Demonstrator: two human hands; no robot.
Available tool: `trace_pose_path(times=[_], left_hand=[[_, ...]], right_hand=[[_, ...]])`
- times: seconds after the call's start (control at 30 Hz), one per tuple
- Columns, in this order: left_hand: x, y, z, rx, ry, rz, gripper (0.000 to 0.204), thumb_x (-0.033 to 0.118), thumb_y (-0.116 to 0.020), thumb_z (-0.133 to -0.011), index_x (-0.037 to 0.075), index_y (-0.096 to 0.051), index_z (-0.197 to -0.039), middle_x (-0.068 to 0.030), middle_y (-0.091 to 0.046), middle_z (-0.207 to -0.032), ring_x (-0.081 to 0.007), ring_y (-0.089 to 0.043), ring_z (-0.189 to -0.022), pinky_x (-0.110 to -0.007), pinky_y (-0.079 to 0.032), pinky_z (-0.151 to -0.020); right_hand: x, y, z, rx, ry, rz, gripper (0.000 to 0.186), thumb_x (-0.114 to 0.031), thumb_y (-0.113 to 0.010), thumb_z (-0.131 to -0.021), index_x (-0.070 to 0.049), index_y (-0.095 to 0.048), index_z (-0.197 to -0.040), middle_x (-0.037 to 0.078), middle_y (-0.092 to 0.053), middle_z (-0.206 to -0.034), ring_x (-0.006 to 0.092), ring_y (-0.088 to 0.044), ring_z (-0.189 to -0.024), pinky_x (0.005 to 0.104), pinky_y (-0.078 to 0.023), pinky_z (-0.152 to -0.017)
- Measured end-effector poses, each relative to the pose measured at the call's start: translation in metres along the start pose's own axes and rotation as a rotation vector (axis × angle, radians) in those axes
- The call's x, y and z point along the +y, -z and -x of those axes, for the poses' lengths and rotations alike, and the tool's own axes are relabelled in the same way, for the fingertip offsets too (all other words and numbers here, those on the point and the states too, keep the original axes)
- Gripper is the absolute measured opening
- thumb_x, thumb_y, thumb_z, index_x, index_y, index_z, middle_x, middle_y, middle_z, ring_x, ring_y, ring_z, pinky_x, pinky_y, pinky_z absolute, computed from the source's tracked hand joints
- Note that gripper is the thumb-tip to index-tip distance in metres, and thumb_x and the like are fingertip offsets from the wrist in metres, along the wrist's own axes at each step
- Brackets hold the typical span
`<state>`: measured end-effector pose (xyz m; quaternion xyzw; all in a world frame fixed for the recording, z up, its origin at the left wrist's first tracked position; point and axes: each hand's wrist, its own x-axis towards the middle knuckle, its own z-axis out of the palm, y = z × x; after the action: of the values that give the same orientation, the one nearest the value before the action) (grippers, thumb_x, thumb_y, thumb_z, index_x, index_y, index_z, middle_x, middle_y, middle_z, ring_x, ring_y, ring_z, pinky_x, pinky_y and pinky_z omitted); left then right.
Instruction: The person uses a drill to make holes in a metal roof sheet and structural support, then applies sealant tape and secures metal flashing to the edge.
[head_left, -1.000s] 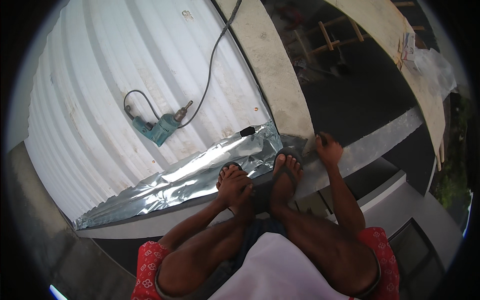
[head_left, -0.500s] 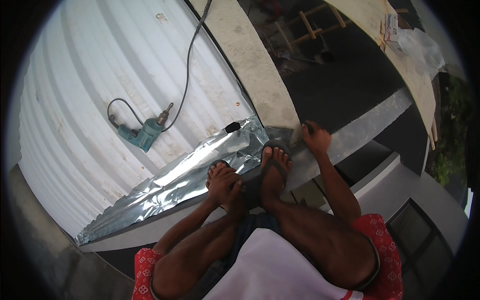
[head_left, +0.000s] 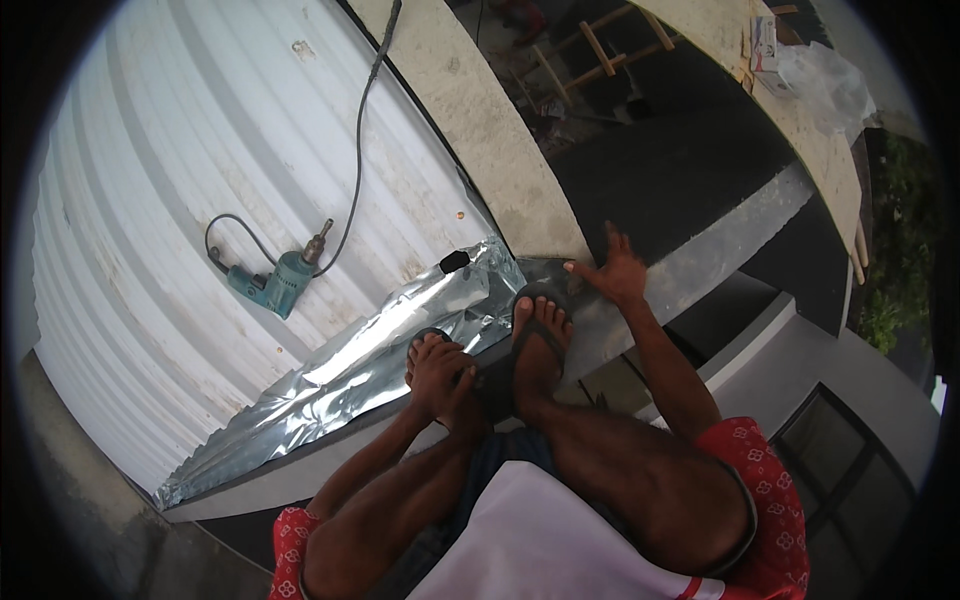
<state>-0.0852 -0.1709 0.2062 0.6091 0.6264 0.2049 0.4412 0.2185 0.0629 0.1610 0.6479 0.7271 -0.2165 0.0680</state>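
My right hand (head_left: 622,277) is spread over the grey ledge at the corner of the concrete strip, thumb and fingers apart. Beneath its thumb a small brownish patch shows, too blurred to name. My left hand (head_left: 437,380) is closed with bent fingers in front of my left foot; whatever may be inside it is hidden. Crinkled silver foil flashing tape (head_left: 330,385) runs along the lower edge of the white corrugated roof sheet (head_left: 190,190), close to my sandalled feet. On the foil's upper edge lies a small black piece (head_left: 455,262). A teal power drill (head_left: 285,283) rests on the sheet.
The drill's black cord (head_left: 360,140) runs up the sheet. Beside it is a concrete strip (head_left: 470,100). Right of that, a dark drop holds a wooden frame (head_left: 597,48). A small box (head_left: 763,42) and clear plastic bag (head_left: 822,85) sit on the far wall top.
My right hand has opened from a curled grip, its fingers now spread. My left hand stays by my foot. The whole view has shifted slightly.
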Motion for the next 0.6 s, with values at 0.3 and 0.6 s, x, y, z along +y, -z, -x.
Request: trace_pose_path(times=[0.3, 0.6], left_hand=[[-0.014, -0.009, 0.008, 0.026, -0.049, -0.031, 0.017, 0.023, -0.068, -0.086, 0.011, -0.073, -0.097, -0.0068, -0.072, -0.103, -0.0246, -0.059, -0.119, -0.049, -0.032, -0.112], [-0.030, -0.020, 0.014, -0.024, -0.033, -0.093, 0.026, 0.032, -0.063, -0.090, 0.011, -0.073, -0.100, -0.0072, -0.069, -0.109, -0.0250, -0.056, -0.121, -0.047, -0.031, -0.114]], right_hand=[[-0.026, -0.014, -0.007, -0.266, -0.151, 0.184, 0.123, -0.080, -0.073, -0.061, -0.008, -0.036, -0.153, 0.020, -0.044, -0.151, 0.0348, -0.054, -0.132, 0.0568, -0.033, -0.112], [-0.026, -0.017, -0.010, -0.296, -0.171, 0.210, 0.117, -0.077, -0.076, -0.060, -0.009, -0.042, -0.149, 0.016, -0.045, -0.151, 0.0339, -0.054, -0.133, 0.0585, -0.030, -0.115]])
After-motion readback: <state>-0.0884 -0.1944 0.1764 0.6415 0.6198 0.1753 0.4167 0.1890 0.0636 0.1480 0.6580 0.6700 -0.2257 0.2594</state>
